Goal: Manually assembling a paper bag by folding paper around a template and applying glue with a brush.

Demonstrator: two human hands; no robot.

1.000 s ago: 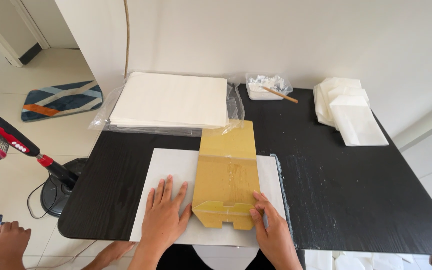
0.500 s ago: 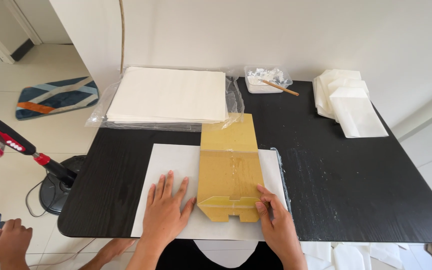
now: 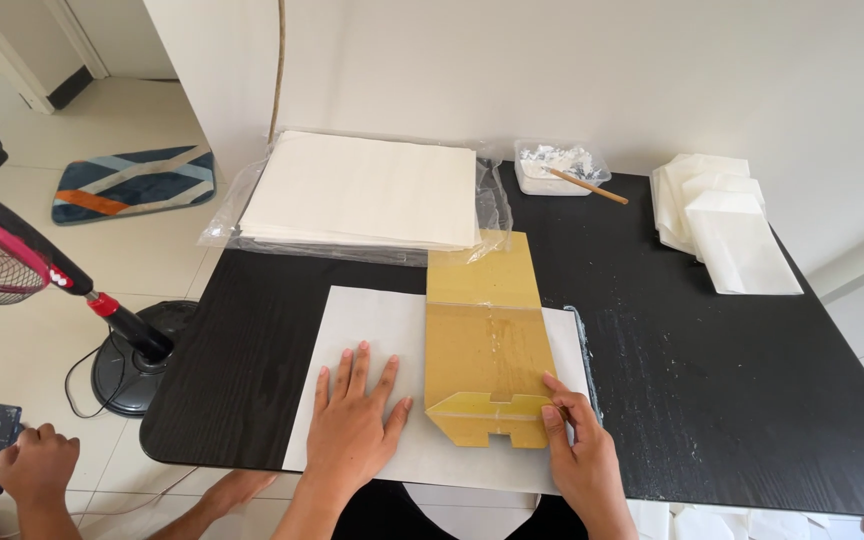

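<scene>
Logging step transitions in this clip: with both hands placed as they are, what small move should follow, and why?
Probably fold the sheet's right edge over the template. The left hand lies flat on the white sheet, pinning it, while the right hand pinches that edge beside the yellow cardboard template. A narrow strip of sheet still shows right of the template, unfolded.

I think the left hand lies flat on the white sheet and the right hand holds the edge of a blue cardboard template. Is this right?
Not quite: the cardboard template is yellow-brown, not blue, as the head view shows. The rest holds: the left hand lies flat on the white sheet, and the right hand holds the template's edge.
</scene>
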